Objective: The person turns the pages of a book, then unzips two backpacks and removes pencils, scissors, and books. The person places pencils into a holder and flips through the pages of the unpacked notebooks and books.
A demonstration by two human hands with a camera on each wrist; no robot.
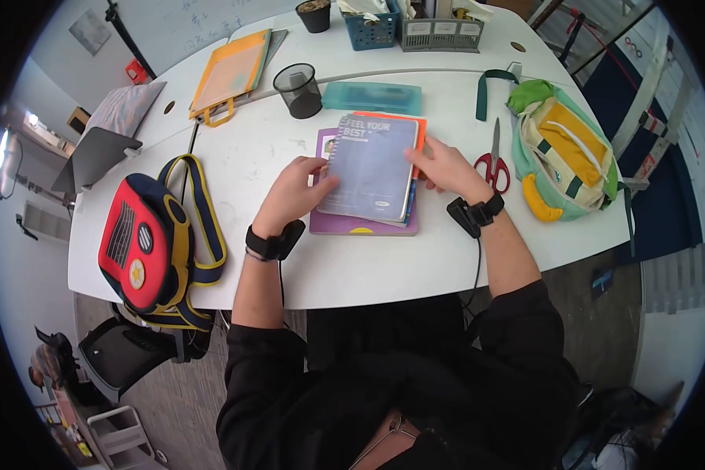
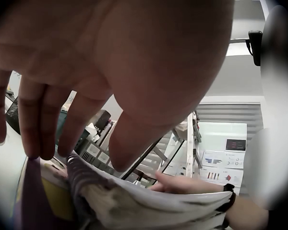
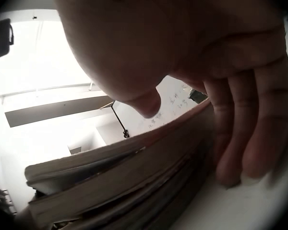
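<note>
A spiral notebook (image 1: pixel 372 168) with a grey-blue cover lies on top of a stack of books. Under it, a purple book (image 1: pixel 360 225) sticks out at the left and front, and an orange edge (image 1: pixel 422 131) shows at the right. My left hand (image 1: pixel 291 192) is at the spiral side, its thumb over the cover and its straight fingers pointing down by the purple book. From the right, my right hand (image 1: pixel 450 171) lays its thumb at the cover's edge. In the right wrist view its other fingers (image 3: pixel 261 139) reach down beside the page edges to the tabletop.
Red-handled scissors (image 1: pixel 493 163) and a green-yellow backpack (image 1: pixel 568 153) are at the right. A red backpack (image 1: pixel 145 243) stands at the left. Behind the stack are a teal case (image 1: pixel 372 98), a mesh pen cup (image 1: pixel 298 90), an orange folder (image 1: pixel 231 70) and baskets (image 1: pixel 440 35).
</note>
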